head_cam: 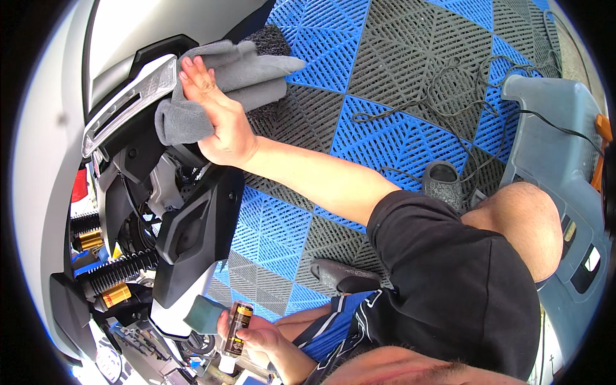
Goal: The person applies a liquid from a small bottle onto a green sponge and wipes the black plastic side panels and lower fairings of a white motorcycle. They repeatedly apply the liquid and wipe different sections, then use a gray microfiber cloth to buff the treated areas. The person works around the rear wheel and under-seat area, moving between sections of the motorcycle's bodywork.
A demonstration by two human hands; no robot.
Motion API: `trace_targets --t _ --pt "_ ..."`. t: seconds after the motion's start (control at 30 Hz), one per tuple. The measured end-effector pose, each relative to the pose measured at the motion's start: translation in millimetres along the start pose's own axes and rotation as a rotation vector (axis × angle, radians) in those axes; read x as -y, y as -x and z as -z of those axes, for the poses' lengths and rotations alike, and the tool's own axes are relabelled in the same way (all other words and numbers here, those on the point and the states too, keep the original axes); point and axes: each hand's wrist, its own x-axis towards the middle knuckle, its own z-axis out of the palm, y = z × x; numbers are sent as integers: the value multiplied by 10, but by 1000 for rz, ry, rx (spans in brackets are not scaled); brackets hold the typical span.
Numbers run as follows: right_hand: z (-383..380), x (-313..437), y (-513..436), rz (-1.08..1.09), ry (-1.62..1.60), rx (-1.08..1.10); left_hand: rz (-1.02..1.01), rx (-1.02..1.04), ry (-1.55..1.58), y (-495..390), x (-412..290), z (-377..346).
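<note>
My right hand (219, 113) lies with fingers extended over a folded grey microfibre cloth (255, 72), holding it against the end of a clear-lensed light (132, 103) on a motorbike. Part of the cloth hangs past the fingers to the right, and another fold bulges below them. Lower down, my left hand (262, 334) grips a small clear bottle (237, 327) with a black and yellow label, its white cap pointing down. A dark green sponge pad (204, 315) sticks out beyond the fingers of that same hand, close to the motorbike's white and black side panel (199, 240).
Gold-and-black shock absorbers (113, 284) show under the bodywork. A thin black cable (433, 103) loops across blue and grey grid floor tiles (399, 130). Slides (442, 183) rest on the floor, and a grey-blue plastic stool (544, 125) stands to the right.
</note>
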Motion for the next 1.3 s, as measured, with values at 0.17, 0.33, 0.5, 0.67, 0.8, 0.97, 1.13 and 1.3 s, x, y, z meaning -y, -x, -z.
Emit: trace_targets --t 0.17,0.33,0.5,0.67,0.8,0.97,1.13,1.3 --pt "176 -257 -117 123 132 54 -25 3 4 -18 -16 2" --pt "394 -759 -299 142 3 -57 4 20 31 7 -27 85" --pt "1405 -1677 -790 -666 499 -634 -49 -19 44 33 -25 109" --pt "1426 -1638 -771 -519 343 -691 30 -23 68 106 -11 287" --pt "1245 -1667 -800 -830 349 -555 13 24 72 79 15 266" --pt "503 -1177 -300 -399 67 -434 22 8 58 68 14 235" --pt "776 -1242 -743 -764 -25 -708 24 67 137 84 -36 228" --pt "69 -259 -125 -734 -117 -568 19 38 38 72 10 256"
